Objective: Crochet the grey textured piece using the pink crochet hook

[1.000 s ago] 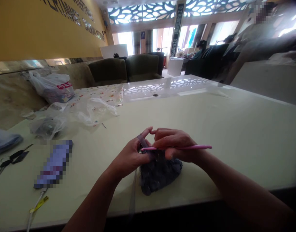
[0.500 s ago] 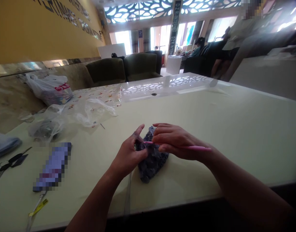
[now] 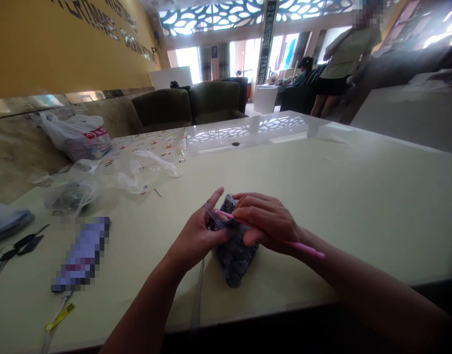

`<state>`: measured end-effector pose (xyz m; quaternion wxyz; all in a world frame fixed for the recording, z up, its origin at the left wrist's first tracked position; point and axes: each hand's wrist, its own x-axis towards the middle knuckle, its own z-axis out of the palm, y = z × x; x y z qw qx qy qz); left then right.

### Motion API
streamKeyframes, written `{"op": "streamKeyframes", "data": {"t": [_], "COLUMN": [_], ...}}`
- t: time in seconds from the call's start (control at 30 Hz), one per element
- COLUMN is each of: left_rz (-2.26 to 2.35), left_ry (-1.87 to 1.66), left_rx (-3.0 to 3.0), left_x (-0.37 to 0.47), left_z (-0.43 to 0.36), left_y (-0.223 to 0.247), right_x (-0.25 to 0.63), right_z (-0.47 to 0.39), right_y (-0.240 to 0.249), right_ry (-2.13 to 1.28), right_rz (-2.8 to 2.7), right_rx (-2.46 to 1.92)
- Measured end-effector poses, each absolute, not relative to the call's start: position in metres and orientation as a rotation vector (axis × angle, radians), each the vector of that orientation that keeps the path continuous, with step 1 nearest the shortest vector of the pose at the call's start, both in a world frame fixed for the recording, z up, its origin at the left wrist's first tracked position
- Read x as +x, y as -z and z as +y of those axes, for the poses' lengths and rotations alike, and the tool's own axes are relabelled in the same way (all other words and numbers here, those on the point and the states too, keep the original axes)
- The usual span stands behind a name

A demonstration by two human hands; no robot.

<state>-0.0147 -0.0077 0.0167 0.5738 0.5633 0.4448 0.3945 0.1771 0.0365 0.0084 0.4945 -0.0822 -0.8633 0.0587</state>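
Observation:
A pink crochet hook [image 3: 307, 249] lies slantwise in my right hand [image 3: 268, 216], whose fingers close around its shaft. Its tip reaches left to the thumb and fingers of my left hand [image 3: 196, 236]. That hand pinches the upper left edge of a dark grey crocheted piece [image 3: 236, 263], with the index finger raised. A flat, translucent grey strand [image 3: 215, 216] crosses the left hand near the hook's tip. More of this ribbon-like yarn [image 3: 197, 300] hangs below the left hand to the table's front edge. Both hands partly cover the crocheted piece.
Keys [image 3: 21, 248] and a blurred-out bluish item [image 3: 81, 255] with a white cable and yellow tag [image 3: 59, 317] lie left. Behind are clear plastic bags [image 3: 137, 172], a thin small rod [image 3: 157, 192] and a filled white bag [image 3: 78, 135]. A person [image 3: 340, 59] stands beyond the table.
My right hand has tilted, so the hook's rear end points lower. The crocheted piece has turned slightly, its lower tip shifting right. The strand now crosses my left hand. The standing person has moved left.

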Motion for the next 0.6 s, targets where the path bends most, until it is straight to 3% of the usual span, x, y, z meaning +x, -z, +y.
{"op": "streamKeyframes", "data": {"t": [0.2, 0.6], "left_rz": [1.153, 1.354], "left_ry": [-0.777, -0.898], "left_rx": [1.494, 1.810], "left_x": [-0.016, -0.014], "left_z": [-0.006, -0.005], "left_y": [-0.012, -0.010], "right_x": [0.178, 0.191], "right_z": [0.038, 0.037], "right_y": [-0.013, -0.034], "right_ry": [-0.284, -0.316], "right_rz": [-2.267, -2.482], "right_rx": [-0.166, -0.264]}}
